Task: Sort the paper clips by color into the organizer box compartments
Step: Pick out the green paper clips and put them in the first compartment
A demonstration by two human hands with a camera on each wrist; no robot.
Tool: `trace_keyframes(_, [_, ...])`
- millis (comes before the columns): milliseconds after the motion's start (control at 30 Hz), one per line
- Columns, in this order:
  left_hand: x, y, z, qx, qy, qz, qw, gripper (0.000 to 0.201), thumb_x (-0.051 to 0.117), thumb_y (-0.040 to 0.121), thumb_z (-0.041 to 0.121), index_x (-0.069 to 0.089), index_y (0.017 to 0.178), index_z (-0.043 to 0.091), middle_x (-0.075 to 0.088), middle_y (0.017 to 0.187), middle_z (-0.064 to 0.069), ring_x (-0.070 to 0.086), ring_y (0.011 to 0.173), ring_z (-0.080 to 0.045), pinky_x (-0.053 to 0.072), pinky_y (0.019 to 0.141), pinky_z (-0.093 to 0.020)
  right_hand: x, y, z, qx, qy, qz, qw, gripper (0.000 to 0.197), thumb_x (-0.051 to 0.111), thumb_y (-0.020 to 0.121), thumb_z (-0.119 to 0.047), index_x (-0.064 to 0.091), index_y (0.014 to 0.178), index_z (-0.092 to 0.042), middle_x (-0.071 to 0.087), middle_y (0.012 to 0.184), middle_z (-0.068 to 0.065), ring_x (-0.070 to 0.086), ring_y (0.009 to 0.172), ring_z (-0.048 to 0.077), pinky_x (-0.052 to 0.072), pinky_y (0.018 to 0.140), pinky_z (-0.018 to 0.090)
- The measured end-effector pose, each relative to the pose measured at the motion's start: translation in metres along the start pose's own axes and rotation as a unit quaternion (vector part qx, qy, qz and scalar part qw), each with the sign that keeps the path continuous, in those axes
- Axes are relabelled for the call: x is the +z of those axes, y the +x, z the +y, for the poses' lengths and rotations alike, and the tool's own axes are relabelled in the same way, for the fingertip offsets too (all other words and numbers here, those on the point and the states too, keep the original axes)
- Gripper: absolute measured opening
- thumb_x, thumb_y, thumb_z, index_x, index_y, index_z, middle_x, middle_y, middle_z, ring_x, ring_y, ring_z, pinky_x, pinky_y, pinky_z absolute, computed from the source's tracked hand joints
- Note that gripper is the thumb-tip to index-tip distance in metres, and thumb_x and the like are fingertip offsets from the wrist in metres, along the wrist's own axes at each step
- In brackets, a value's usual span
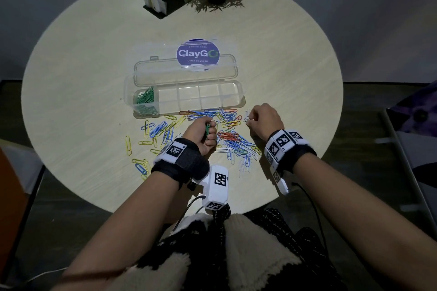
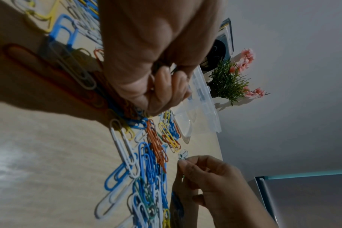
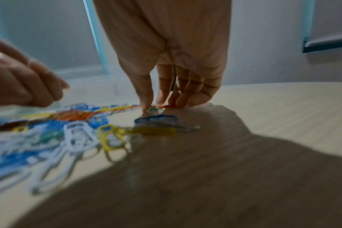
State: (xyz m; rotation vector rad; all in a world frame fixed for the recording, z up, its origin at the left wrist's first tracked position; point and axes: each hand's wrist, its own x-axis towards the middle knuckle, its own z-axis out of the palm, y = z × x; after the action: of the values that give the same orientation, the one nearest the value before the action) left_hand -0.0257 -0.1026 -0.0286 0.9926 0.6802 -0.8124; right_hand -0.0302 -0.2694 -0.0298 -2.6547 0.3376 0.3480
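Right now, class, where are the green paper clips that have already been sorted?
In the head view, the sorted green paper clips fill the leftmost compartment of the clear organizer box, just beyond the loose pile.

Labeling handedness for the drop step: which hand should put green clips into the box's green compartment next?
Left, probably. The left hand already grips a bunch of green paper clips and sits nearer the clear plastic organizer box's leftmost compartment holding green clips. The right hand is farther right, fingers curled at the multicoloured pile.

Black wristbands (image 1: 186, 163), seemingly fiducial-tagged
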Motion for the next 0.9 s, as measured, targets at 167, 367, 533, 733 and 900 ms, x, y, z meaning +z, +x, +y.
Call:
trace_keyframes(167, [-0.004, -0.001, 0.002, 0.007, -0.006, 0.007, 1.0, 0.039, 0.03, 0.099, 0.022, 0.034, 0.061, 0.017, 0.031, 0.031, 0.005, 0.024, 0.021, -0.004, 0.013, 0.024, -0.011, 0.001, 0.0, -0.012, -0.023, -0.12, -0.042, 0.992, 0.022, 0.045, 0.092, -0.012, 0.062, 0.106, -0.008, 0.052, 0.119, 0.014, 0.041, 0.119, 0.032, 0.035, 0.095, 0.043])
trace_keyframes(367, [-0.004, 0.0, 0.0, 0.008, -0.006, 0.015, 1.0, 0.038, 0.03, 0.099, 0.022, 0.035, 0.062, 0.016, 0.032, 0.031, 0.006, 0.025, 0.021, -0.004, 0.014, 0.024, -0.01, -0.002, -0.001, -0.01, -0.018, 0.035, -0.016, 0.999, 0.018, 0.044, 0.087, -0.006, 0.061, 0.089, -0.003, 0.066, 0.102, 0.018, 0.053, 0.105, 0.036, 0.043, 0.087, 0.037])
trace_keyframes(533, [-0.002, 0.002, -0.001, 0.003, 0.002, 0.014, 1.0, 0.038, 0.029, 0.099, 0.022, 0.035, 0.062, 0.016, 0.033, 0.031, 0.006, 0.025, 0.021, -0.005, 0.014, 0.025, -0.01, -0.002, -0.013, -0.017, -0.12, 0.047, -0.047, 0.991, 0.025, 0.052, 0.086, -0.001, 0.065, 0.103, -0.014, 0.063, 0.107, 0.017, 0.056, 0.097, 0.03, 0.043, 0.083, 0.03])
trace_keyframes(733, [-0.005, 0.003, 0.002, 0.003, -0.001, 0.015, 1.0, 0.038, 0.03, 0.099, 0.022, 0.035, 0.062, 0.017, 0.032, 0.031, 0.006, 0.025, 0.021, -0.004, 0.014, 0.024, -0.01, 0.004, -0.016, -0.006, -0.177, -0.074, -0.113, 0.975, 0.026, 0.048, 0.085, 0.0, 0.071, 0.094, -0.009, 0.054, 0.104, 0.017, 0.056, 0.099, 0.035, 0.043, 0.081, 0.036])
trace_keyframes(900, [-0.006, 0.003, 0.002, 0.002, -0.005, 0.018, 1.0, 0.038, 0.03, 0.099, 0.022, 0.035, 0.062, 0.016, 0.033, 0.031, 0.006, 0.025, 0.021, -0.005, 0.014, 0.024, -0.011, -0.005, -0.014, -0.01, -0.157, -0.052, -0.078, 0.983, 0.025, 0.046, 0.085, -0.002, 0.069, 0.092, -0.003, 0.057, 0.103, 0.019, 0.056, 0.098, 0.034, 0.041, 0.08, 0.032])
